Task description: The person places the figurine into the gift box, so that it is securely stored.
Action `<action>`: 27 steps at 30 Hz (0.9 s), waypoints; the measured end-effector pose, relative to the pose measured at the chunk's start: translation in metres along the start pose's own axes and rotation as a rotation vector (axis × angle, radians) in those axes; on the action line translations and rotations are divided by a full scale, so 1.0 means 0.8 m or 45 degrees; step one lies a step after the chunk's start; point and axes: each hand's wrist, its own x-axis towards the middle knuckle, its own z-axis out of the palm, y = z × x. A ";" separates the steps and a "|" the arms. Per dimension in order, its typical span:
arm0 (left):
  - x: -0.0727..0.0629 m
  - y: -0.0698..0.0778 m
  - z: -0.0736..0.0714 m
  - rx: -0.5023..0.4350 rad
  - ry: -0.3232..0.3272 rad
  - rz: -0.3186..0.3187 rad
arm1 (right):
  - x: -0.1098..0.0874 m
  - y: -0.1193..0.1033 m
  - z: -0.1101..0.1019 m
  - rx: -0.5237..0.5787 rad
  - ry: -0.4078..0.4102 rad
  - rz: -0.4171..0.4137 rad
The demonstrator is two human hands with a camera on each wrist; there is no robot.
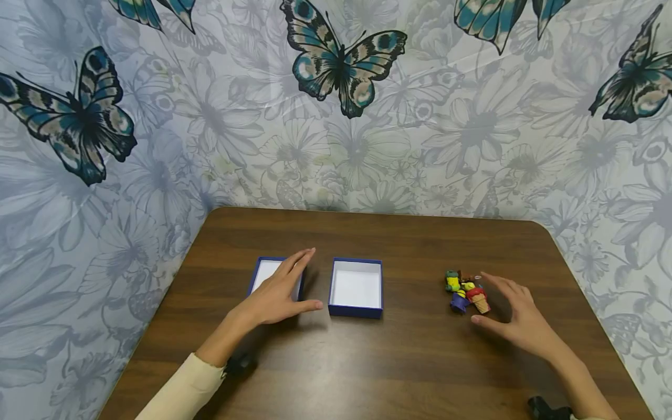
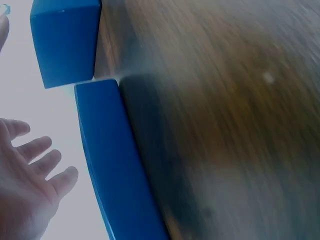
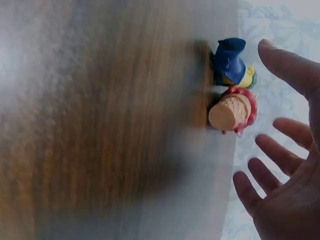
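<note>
My left hand (image 1: pixel 279 293) is held over the left of two shallow boxes, its fingers extended and thumb apart, with nothing in its grasp. That left box (image 1: pixel 266 269) has a blue rim and a white inside, and the hand covers part of it. Beside it, the right box (image 1: pixel 355 312) is blue outside and white inside. At the right, my right hand (image 1: pixel 521 319) is spread beside a small cluster of toy figures. Among them are an ice-cream-cone figure (image 1: pixel 480 302) with a red top, a blue-and-yellow figure (image 1: pixel 459 303) and a green-and-yellow figure (image 1: pixel 452 281).
Everything stands on a brown wooden table (image 1: pixel 409 361) with rounded far corners. Behind it hangs a pale floral cloth (image 1: pixel 362 157) with teal butterflies. A stretch of tabletop separates the right box from the toys.
</note>
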 end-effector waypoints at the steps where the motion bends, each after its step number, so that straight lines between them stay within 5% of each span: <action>1: 0.001 0.001 0.001 -0.020 -0.002 0.003 | 0.001 0.003 0.000 0.014 -0.005 -0.011; 13: 0.039 0.014 0.014 -0.135 -0.103 0.017 | 0.010 0.025 0.004 0.201 -0.122 -0.087; 27: 0.052 0.014 0.021 -0.201 -0.189 0.095 | 0.008 0.033 0.011 0.132 -0.074 -0.145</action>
